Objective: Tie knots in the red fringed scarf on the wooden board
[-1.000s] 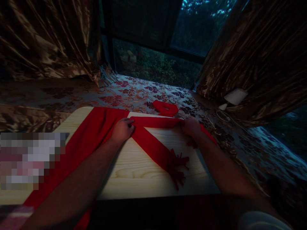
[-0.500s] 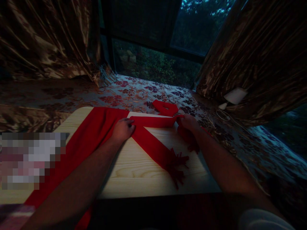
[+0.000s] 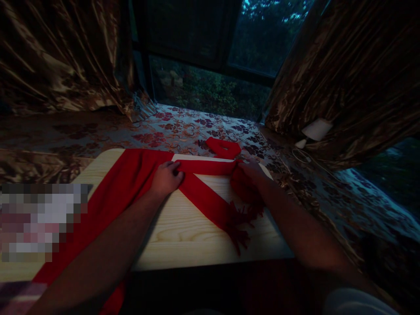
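On the bench, the scarf looks soft, best held by folds: right hand grips it; left hand presses, grip unclear.

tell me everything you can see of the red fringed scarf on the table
The red scarf looks like soft, matte fabric. One flat length slants across the pale wood-grained table and ends in a fringe of loose strands. A second band runs from the left hand, which rests on it, to the right hand, which grips it bunched. Whether the wider red cloth at the left belongs to it cannot be told.
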Tool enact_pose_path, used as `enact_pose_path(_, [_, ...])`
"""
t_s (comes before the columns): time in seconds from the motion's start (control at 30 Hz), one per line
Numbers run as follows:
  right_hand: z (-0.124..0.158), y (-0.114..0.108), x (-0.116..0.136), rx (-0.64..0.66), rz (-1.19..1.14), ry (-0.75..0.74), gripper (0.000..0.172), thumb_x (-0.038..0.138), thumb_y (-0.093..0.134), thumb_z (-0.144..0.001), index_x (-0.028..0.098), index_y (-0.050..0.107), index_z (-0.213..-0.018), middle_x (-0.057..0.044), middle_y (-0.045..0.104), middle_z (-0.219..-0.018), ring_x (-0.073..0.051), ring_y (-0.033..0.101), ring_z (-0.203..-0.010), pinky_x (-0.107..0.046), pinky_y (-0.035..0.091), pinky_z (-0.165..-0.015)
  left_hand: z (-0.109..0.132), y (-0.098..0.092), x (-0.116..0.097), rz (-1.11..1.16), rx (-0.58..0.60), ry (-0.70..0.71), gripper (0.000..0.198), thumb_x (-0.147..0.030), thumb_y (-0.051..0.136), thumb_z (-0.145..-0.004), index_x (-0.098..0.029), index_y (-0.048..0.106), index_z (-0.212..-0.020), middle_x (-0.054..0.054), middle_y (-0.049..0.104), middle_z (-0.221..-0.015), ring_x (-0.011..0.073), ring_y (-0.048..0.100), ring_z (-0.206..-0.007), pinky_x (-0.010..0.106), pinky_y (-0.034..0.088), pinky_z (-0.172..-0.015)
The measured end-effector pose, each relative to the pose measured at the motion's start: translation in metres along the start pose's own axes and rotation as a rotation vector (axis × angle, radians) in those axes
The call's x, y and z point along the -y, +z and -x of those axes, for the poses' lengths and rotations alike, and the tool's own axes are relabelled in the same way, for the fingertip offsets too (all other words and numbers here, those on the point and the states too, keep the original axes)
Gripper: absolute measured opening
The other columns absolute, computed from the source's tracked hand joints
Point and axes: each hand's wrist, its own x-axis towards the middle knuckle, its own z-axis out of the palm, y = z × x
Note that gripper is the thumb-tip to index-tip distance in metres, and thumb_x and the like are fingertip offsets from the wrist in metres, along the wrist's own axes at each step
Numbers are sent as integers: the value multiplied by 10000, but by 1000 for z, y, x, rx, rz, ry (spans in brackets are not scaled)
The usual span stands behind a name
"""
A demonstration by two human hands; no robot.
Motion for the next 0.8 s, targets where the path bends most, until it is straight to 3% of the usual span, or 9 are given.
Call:
enact_pose_path(0.1, [13,-22,-3,-66,174,-171,475,354,701,-774,190,618,-1211,-102,706,-1143,-221,663,-941,-327,507,-851,6,-8,-7,-27,-100,99,495,-419,539,-888,-175,708,-1285,156,645,-1308,311,567,-1219,430,429,-1092])
enact_pose_path(0.17, [29,-39,-11,-56,299,-350,385,385,694,-780,194,655,-1112,-85,708,-1093,-222,647,-928,-337,497,-854,10,-14,-15,-2,-114,203,424,-404,536,-906,-196,736,-1217,137,668,-1246,307,563,-1189,448,429,-1075])
enact_pose_path(0.3, [72,-60,-32,141,448,-745,160,316,701,-796,203,706,-909,-76,692,-1077,-230,613,-1009,-349,467,-923,20,-19,-41,92,56,389,320,-349,524,-931,-197,760,-1085,113,719,-1060,264,616,-1042,410,484,-978])
enact_pose_path(0.37, [93,-61,-40,105,581,-835,192,323,713,-817,206,736,-968,-106,661,-1159,-270,572,-1107,-400,429,-994,30,-20,-58,133,186,450,296,-317,521,-933,-200,758,-1066,106,727,-1038,247,642,-997,386,508,-928])
enact_pose_path(0.47, [117,-53,-46,62,781,-818,363,423,714,-844,198,723,-1130,-144,631,-1173,-311,555,-1130,-430,423,-986,50,-25,-85,208,336,519,279,-318,551,-927,-213,748,-1094,99,723,-1098,227,664,-991,357,526,-891])
enact_pose_path(0.57, [126,-37,-49,112,881,-702,498,462,676,-873,167,633,-1271,-156,612,-1208,-272,627,-1015,-349,481,-840,71,-33,-107,240,418,645,339,-400,630,-892,-223,724,-1166,106,702,-1172,255,632,-1099,375,506,-957])
enact_pose_path(0.67, [121,-23,-51,109,972,-553,334,313,544,-953,126,615,-1220,-172,629,-1180,-234,679,-879,-298,477,-702,87,-35,-121,205,479,757,494,-474,693,-843,-226,670,-1269,115,681,-1216,290,591,-1160,423,471,-1013])
enact_pose_path(0.8, [108,-23,-49,140,980,-510,238,153,431,-956,126,638,-1071,-167,689,-1045,-241,699,-882,-296,470,-711,99,-26,-131,94,519,806,610,-565,722,-803,-221,636,-1300,131,654,-1225,317,569,-1160,456,472,-989])
